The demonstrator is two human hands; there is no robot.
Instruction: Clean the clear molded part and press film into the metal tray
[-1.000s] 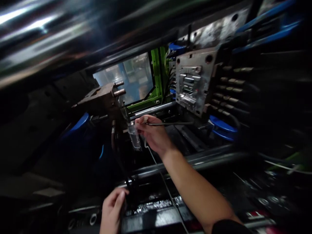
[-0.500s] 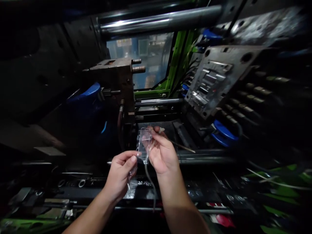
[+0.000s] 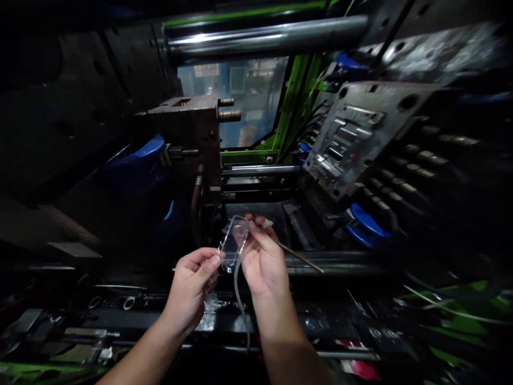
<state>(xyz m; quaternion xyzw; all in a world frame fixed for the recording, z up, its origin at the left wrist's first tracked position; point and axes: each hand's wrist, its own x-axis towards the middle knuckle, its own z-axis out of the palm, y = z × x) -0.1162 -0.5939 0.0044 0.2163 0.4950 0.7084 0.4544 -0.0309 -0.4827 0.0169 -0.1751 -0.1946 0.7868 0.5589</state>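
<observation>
Two hands, one clear moulded piece, one thin rod, inside an opened moulding machine.

From the left: the left hand [image 3: 191, 291] pinches the lower edge of the clear plastic part [image 3: 231, 245] between thumb and fingers, and the right hand [image 3: 262, 262] closes on its upper right side while also gripping one thin rod [image 3: 298, 256] that sticks out to the right and slightly down. One pale tube [image 3: 239, 291] hangs below the part. Against half a second ago, the part sits a little lower and leans more, and both hands have shifted slightly. Its long axis runs from lower left to upper right, top end towards the mould plate [image 3: 352, 133]. It is held in mid-air before the two mould halves, the left block [image 3: 188, 128] behind it.
</observation>
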